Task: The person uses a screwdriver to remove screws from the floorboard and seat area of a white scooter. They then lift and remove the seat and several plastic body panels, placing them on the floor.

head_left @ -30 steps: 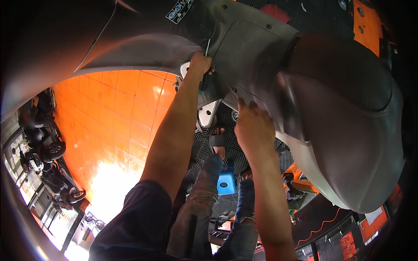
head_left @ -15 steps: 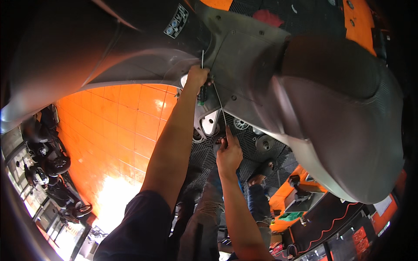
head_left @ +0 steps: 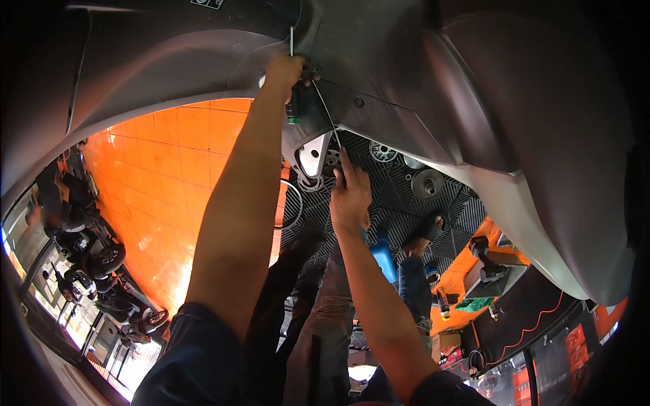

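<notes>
A scooter's dark grey body panel [head_left: 379, 111] fills the upper view. My left hand [head_left: 283, 71] is closed around a screwdriver [head_left: 293, 111]; its black-and-green handle sticks out below the fist, its shaft above. Lower and to the right, my right hand [head_left: 351, 196] grips a tool with a long thin metal shaft [head_left: 326, 105], index finger stretched along it. Its handle is hidden in the palm. The shaft's far end reaches the panel beside my left fingers, close to a small round hole; the exact contact is hidden.
Round metal parts [head_left: 427, 183] lie on the black ribbed floor mat [head_left: 389, 203]. A light metal bracket [head_left: 312, 154] shows under the panel. Another person's leg and foot [head_left: 414, 250] are nearby, beside a blue object [head_left: 384, 262]. Parked motorcycles [head_left: 101, 271] stand beyond the orange floor [head_left: 169, 176].
The view has shifted, so the scooter and both hands appear higher in the picture. Both hands keep hold of their tools, and the thin shaft still reaches the panel beside my left hand.
</notes>
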Tool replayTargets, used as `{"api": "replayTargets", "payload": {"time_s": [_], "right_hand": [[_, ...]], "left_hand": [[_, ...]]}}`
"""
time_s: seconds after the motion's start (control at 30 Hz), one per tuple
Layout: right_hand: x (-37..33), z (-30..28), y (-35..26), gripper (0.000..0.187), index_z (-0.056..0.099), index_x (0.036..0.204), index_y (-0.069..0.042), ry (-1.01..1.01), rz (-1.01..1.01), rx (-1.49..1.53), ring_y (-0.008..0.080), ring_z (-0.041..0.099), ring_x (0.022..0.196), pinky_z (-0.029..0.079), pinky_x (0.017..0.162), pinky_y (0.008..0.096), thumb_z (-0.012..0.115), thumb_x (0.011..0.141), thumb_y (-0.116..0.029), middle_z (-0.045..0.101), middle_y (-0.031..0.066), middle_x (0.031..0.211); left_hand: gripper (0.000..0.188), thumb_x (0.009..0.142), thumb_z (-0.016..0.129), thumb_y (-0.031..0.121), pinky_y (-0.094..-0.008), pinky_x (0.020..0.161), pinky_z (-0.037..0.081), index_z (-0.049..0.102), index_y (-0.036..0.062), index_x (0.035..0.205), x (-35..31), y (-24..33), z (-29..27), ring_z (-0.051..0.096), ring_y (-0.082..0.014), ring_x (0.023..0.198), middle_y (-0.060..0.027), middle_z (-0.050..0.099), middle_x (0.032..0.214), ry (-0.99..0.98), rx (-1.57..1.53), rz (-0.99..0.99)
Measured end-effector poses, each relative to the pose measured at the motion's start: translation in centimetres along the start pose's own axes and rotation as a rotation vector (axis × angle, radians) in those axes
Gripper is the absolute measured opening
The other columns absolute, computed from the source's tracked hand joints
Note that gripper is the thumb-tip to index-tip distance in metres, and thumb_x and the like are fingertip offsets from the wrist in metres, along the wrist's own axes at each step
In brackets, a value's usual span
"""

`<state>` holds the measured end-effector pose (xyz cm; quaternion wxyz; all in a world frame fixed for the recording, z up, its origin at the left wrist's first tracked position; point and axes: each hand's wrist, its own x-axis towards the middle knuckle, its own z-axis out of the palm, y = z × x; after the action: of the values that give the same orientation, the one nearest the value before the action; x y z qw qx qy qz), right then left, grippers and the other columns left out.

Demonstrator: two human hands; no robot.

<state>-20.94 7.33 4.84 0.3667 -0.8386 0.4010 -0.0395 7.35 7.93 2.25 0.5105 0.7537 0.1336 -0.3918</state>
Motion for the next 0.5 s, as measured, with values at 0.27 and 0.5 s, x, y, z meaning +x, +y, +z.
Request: {"api": "replayTargets", "payload": {"time_s": [0.27,0.5], "right_hand": [[0.3,-4.4,-1.6,0.042,0.056,0.138,-0.016,-0.258,0.113,0.058,0.0291,0.06,0.091,0.051,0.079,0.0413,0.06,0.096,-0.018,0.058,0.0155,0.099],[5.8,-14.1,-5.6,0.036,0.056,0.134,-0.009,-0.532,0.034,0.025,0.0411,0.064,0.1,0.052,0.087,0.0493,0.051,0.099,-0.016,0.062,0.0244,0.112]], "left_hand": [[0.015,0.086,0.054,0.002,-0.0318,0.048,0.045,0.065,-0.0079,0.085,-0.5,0.7,0.6,0.061,-0.0193,0.052,-0.0182,0.069,0.072,-0.008,0.008,0.005],[0.02,0.091,0.056,0.009,-0.0289,0.05,0.045,0.066,-0.0069,0.093,0.1,0.0,0.2,0.057,-0.0159,0.055,-0.0157,0.071,0.077,0.004,0.011,-0.015]]}}
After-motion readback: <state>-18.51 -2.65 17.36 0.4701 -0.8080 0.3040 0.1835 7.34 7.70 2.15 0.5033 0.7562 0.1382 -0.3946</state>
